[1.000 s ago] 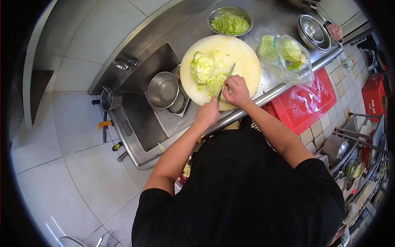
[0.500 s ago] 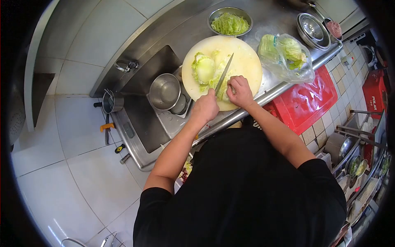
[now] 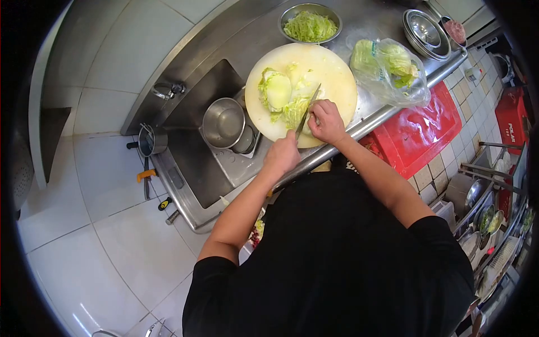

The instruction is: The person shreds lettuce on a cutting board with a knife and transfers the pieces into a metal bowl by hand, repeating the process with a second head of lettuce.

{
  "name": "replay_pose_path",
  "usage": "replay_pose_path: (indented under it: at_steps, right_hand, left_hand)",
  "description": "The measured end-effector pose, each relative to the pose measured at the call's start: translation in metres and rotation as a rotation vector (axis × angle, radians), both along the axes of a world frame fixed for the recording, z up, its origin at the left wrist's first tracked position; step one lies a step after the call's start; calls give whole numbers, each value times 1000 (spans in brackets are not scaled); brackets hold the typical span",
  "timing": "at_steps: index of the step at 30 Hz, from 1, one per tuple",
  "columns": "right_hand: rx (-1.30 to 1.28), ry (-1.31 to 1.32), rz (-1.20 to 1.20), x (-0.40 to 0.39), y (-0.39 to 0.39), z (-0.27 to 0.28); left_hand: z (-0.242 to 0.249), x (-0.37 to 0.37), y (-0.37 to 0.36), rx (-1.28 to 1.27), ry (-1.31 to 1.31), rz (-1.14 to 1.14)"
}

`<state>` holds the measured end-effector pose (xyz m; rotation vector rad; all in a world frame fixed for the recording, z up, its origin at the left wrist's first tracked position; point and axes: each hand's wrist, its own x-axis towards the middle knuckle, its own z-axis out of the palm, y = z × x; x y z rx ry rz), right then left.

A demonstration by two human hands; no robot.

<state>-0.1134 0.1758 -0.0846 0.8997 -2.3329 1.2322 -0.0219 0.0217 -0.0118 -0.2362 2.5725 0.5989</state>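
Observation:
My left hand (image 3: pixel 282 153) is closed around the handle of a kitchen knife (image 3: pixel 308 113), its blade slanting up and right across the round cutting board (image 3: pixel 341 73). Against the blade's right side, my right hand (image 3: pixel 327 121) has curled fingers pressing on a piece of napa cabbage; they mostly hide it. Cut cabbage leaves (image 3: pixel 294 114) lie just left of the blade. Farther left on the board rests a larger chunk of napa cabbage (image 3: pixel 277 91), pale side up. Behind the board, a metal bowl (image 3: pixel 282 28) holds shredded cabbage (image 3: pixel 310 26).
A clear plastic bag (image 3: pixel 412 98) with cabbage lies right of the board. Stacked metal bowls (image 3: pixel 426 35) stand farther right. Left are a sink (image 3: pixel 193 180) and a metal pot (image 3: pixel 224 123). A red lid (image 3: pixel 418 137) sits below the counter edge.
The knife has tilted steeper, its blade now close against my right hand's fingers. More cut leaves show left of the blade. The view has shifted slightly.

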Motion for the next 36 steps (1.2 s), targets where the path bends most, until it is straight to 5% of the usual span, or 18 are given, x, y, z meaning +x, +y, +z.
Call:
replay_pose_path:
  at_steps: [6, 10, 18, 21, 24, 27, 36]
  right_hand:
    - [-22, 23, -25, -1, 1, 1]
    - [-22, 1, -8, 1, -1, -1]
    - [-29, 31, -39, 0, 2, -2]
    - [-2, 10, -30, 1, 0, -1]
    - [6, 4, -4, 1, 6, 3]
    - [138, 143, -75, 7, 14, 15]
    - [206, -103, 50, 9, 20, 17]
  left_hand:
    - [52, 21, -4, -60, -155, -34]
    - [-8, 5, 6, -21, -38, -5]
    - [40, 18, -3, -34, -48, -52]
    - [-16, 11, 7, 19, 37, -12]
    - [-22, -4, 13, 23, 47, 24]
    - [2, -4, 1, -22, 42, -43]
    - [62, 35, -3, -65, -72, -42]
